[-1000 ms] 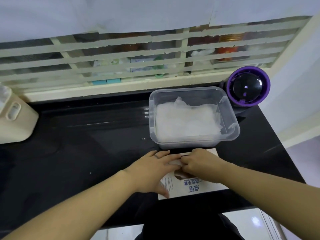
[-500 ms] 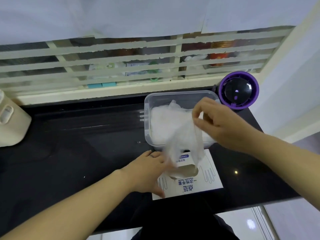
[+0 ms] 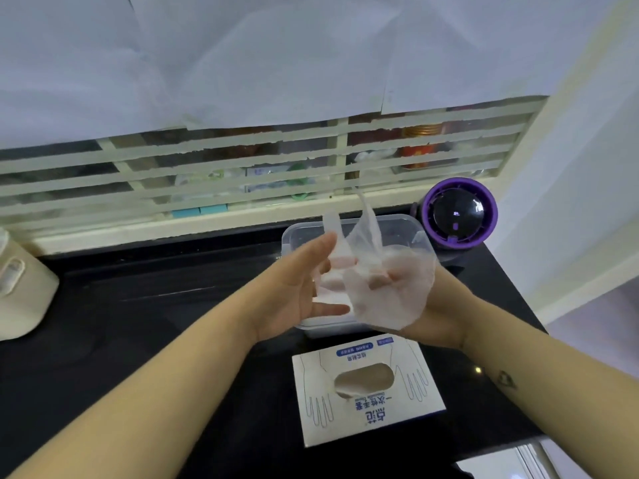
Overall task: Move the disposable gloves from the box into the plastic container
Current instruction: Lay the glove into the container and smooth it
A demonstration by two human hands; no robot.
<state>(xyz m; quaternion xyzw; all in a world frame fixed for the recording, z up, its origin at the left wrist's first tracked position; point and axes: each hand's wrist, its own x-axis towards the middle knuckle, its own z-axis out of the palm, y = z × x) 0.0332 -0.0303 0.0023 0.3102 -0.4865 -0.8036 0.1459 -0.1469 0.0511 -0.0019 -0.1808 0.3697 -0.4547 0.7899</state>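
Head view: a thin, see-through glove [image 3: 387, 295], all crumpled, is gripped by the right hand [image 3: 432, 316] and partly hides the plastic container [image 3: 397, 223]. The left hand [image 3: 301, 288] is spread wide, and the box [image 3: 397, 420] lies nearer.

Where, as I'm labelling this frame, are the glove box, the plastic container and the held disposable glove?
glove box [image 3: 366, 421], head view, printed white top.
plastic container [image 3: 292, 236], head view, far left rim.
disposable glove [image 3: 390, 299], head view, its crumpled middle.

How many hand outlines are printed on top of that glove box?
2. One outline is left of the oval opening, the other right of it, both on the glove box top. Its other sides are hidden.
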